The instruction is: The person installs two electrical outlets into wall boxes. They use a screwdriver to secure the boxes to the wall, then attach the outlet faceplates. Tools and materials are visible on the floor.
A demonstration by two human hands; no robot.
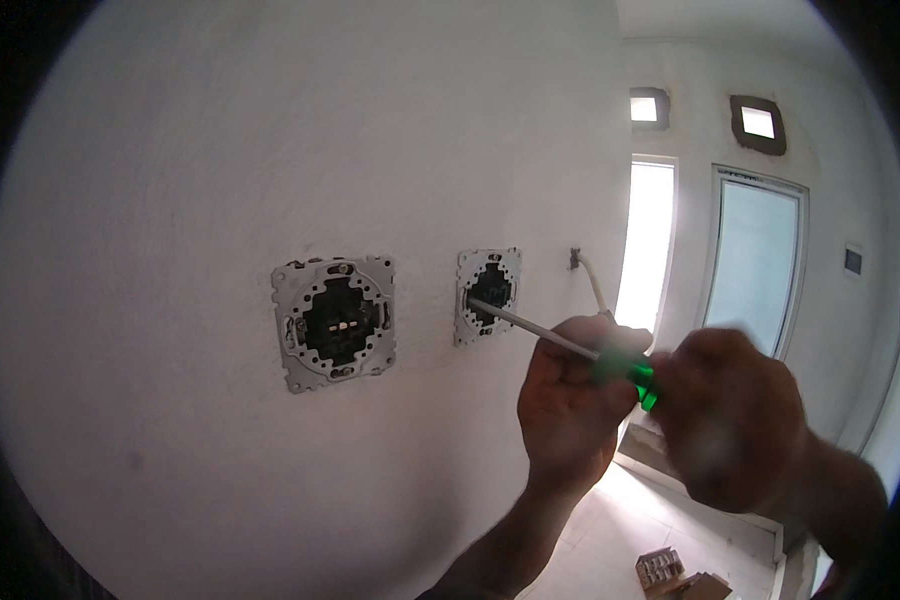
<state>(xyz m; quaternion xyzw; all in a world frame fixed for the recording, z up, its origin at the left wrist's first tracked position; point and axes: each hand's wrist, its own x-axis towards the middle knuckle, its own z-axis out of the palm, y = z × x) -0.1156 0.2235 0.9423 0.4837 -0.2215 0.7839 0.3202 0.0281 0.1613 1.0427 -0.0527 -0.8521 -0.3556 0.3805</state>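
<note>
A screwdriver (pixel 545 332) with a long metal shaft and a see-through green handle is held in front of the wall. My left hand (pixel 572 405) is closed around the shaft where it meets the handle. Behind it, my right hand (pixel 732 415) is closed on the back of the handle, its fingers partly blurred. The tip points at the left side of the farther socket insert (pixel 488 330), a square metal frame with a dark centre; whether it touches a screw I cannot tell. A second, similar socket insert (pixel 288 375) sits nearer on the left, untouched.
A pale cable (pixel 593 280) sticks out of the wall beyond the farther insert. Cardboard boxes (pixel 660 568) lie on the tiled floor (pixel 610 525) at lower right. A frosted door (pixel 755 260) and a bright narrow opening (pixel 647 235) stand in the back wall.
</note>
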